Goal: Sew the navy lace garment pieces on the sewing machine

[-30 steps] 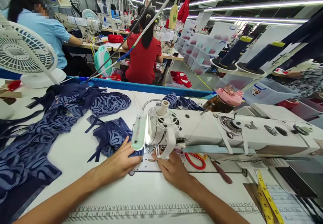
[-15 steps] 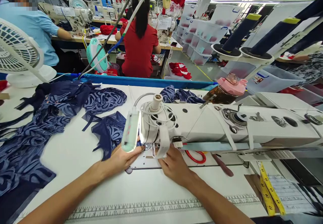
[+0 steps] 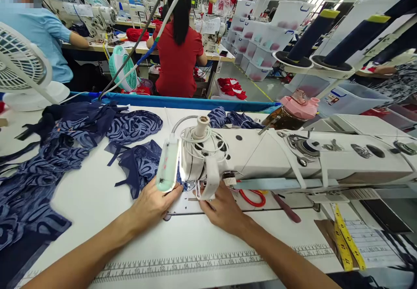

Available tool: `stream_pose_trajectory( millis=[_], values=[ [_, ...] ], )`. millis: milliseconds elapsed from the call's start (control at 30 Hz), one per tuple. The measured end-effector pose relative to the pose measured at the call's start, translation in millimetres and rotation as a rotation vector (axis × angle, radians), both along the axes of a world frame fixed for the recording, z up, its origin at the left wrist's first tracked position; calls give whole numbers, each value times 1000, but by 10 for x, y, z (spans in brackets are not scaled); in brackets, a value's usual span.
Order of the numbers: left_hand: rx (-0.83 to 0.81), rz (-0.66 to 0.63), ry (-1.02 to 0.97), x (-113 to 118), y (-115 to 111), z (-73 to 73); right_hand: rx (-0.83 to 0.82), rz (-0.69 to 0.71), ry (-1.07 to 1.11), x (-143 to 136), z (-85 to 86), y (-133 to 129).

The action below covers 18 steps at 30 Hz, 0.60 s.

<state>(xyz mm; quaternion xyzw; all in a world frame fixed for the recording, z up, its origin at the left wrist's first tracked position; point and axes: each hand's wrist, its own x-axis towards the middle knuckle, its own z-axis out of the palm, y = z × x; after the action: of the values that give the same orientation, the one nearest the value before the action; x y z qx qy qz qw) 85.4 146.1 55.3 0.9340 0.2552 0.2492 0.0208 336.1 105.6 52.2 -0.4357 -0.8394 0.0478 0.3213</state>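
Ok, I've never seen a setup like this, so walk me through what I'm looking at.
There is no robot: these are a person's own bare hands, seen from a camera worn on the head, looking forward and down. The big white body on the right is a sewing machine, standing on a white table. The left hand rests at a navy patterned piece beside the machine's needle end. The right hand reaches under that end; its fingertips are partly hidden, so I can't tell what it holds. A fabric heap lies at left, and a ruler scale runs along the near edge.
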Motion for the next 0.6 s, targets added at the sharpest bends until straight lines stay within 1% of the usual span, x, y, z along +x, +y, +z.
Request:
stream_pose_trajectory(
  millis=[133,300,433,600],
  values=[
    [16,2,-4,20,10,28,1,45,-78,-56,16,47],
    [50,6,5,39,12,51,16,12,-105,-124,3,82],
    [70,5,7,34,8,51,36,14,-221,-172,33,84],
    [49,-13,-6,35,-10,77,123,51,-353,-179,50,70]
  ],
)
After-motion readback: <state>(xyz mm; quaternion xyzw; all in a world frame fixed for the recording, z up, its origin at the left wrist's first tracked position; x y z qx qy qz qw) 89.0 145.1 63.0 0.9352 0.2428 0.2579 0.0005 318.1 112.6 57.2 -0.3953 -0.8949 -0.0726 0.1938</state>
